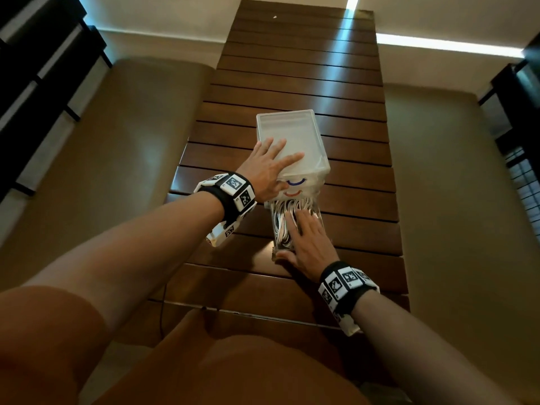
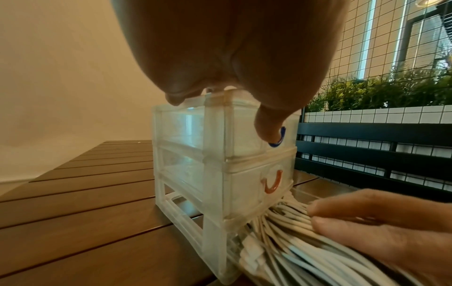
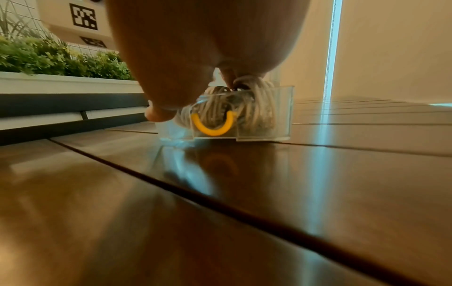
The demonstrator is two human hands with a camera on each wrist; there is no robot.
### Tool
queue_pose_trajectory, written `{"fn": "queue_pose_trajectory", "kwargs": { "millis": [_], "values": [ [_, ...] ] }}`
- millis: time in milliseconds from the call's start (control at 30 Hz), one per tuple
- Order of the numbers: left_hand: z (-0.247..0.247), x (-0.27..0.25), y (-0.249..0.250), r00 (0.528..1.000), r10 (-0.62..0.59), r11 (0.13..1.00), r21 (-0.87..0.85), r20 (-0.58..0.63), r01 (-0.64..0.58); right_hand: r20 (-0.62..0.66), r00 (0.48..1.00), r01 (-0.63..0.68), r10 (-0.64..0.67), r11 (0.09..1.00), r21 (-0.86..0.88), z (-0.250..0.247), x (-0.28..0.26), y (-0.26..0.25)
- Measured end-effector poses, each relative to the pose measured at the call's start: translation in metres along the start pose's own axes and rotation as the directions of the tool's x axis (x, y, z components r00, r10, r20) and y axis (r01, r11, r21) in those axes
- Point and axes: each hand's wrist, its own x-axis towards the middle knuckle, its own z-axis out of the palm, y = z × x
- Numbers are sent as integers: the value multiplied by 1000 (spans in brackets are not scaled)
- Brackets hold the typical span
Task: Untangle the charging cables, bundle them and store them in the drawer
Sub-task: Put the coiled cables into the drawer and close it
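A small translucent drawer unit (image 1: 292,133) stands on the wooden slatted table (image 1: 292,68). My left hand (image 1: 268,168) lies flat on its top, fingers spread, with the thumb hanging down by the blue handle (image 2: 280,139). Below sits a shut drawer with a red handle (image 2: 271,183). The clear bottom drawer (image 3: 281,116), with a yellow handle (image 3: 212,125), is pulled out towards me and is full of coiled white cables (image 1: 282,217). My right hand (image 1: 309,244) presses flat on the cables, its thumb at the drawer's front corner.
The table is long and narrow with a beige floor (image 1: 117,141) on both sides. In the left wrist view a dark railing (image 2: 367,147) and a planter of green plants (image 2: 391,91) stand beyond the unit.
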Motion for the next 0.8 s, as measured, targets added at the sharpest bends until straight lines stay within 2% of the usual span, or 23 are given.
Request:
{"fn": "queue_pose_trajectory", "kwargs": {
  "millis": [367, 533, 800],
  "values": [
    [-3, 2, -7, 1000, 24, 996, -87, -7, -24, 83, 989, 128, -126, 992, -15, -12, 13, 21],
    [-5, 4, -8, 1000, 18, 998, -53, 0, -18, 62, 994, 96, -95, 995, -24, -16, 10, 14],
    [-6, 4, -7, 1000, 12, 1000, -21, -8, -12, 98, 995, 38, -24, 988, -147, -13, 33, 2]
  ]
}}
